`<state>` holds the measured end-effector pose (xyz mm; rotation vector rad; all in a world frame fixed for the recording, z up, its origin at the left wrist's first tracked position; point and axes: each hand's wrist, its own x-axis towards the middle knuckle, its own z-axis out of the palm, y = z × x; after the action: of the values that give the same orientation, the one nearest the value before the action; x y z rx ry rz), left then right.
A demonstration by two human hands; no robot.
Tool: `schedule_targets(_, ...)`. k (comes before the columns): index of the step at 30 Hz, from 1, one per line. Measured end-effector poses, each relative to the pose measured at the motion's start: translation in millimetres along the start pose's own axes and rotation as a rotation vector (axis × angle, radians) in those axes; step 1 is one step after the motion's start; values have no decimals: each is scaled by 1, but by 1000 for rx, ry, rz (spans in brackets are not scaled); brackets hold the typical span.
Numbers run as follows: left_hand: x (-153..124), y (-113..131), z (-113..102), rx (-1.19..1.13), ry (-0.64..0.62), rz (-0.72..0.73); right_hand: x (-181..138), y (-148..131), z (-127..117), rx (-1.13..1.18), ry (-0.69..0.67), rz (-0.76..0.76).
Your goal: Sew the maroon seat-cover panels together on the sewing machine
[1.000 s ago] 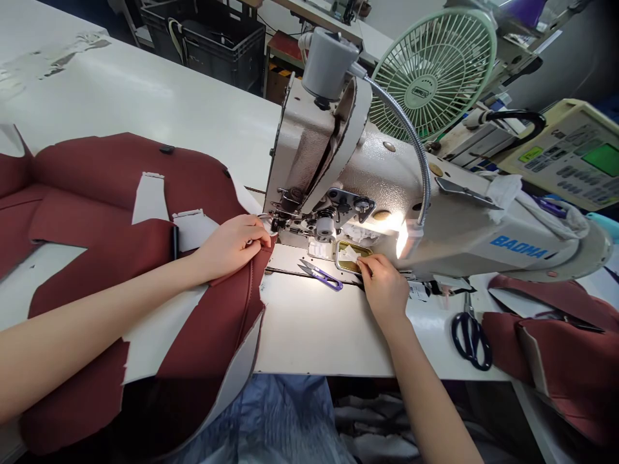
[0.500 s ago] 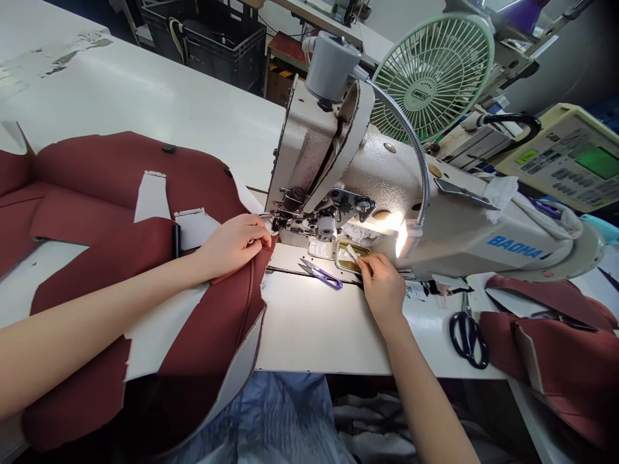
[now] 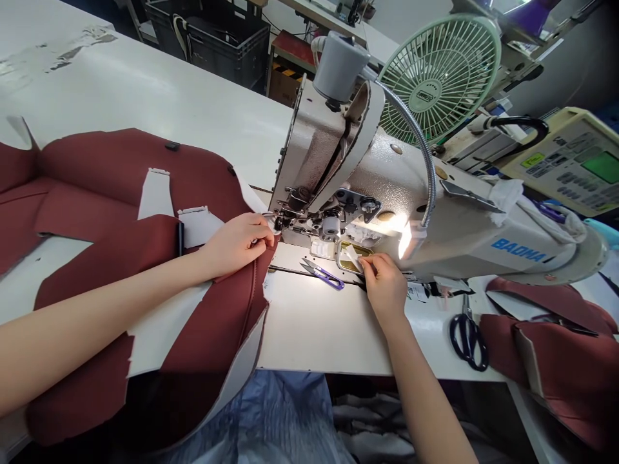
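Observation:
A large dark red cover piece (image 3: pixel 120 258) with white backing lies across the white table (image 3: pixel 309 322), its edge up against the needle area of the cream sewing machine (image 3: pixel 348 161). My left hand (image 3: pixel 236 241) pinches that red edge right beside the presser foot. My right hand (image 3: pixel 384 283) is closed over a small brass-coloured tin (image 3: pixel 349 249) under the machine arm, its fingertips pinching a small white tag (image 3: pixel 355 256) taken from the tin. Purple thread snips (image 3: pixel 323 272) lie on the machine bed between my two hands.
Black-handled scissors (image 3: pixel 467 338) lie to the right on the table edge. More red pieces (image 3: pixel 556 361) are heaped at the far right. A green fan (image 3: pixel 438 77), a control panel (image 3: pixel 575 164) and a lit gooseneck lamp (image 3: pixel 409 238) stand behind the machine. A black crate (image 3: pixel 217 38) sits beyond the table.
My right hand has lifted a small white tag out of the tin and drawn it slightly up. The left hand has kept its pinch on the red edge.

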<state>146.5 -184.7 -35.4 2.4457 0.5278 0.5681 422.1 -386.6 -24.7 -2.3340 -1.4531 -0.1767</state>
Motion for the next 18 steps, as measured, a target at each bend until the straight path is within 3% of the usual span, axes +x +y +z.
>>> schedule_targets(11, 0, 0, 0, 9, -3, 6, 2, -5, 3, -382, -128, -50)
schedule_targets(18, -1, -2, 1, 5, -3, 19, 6, -13, 0, -389, -162, -74)
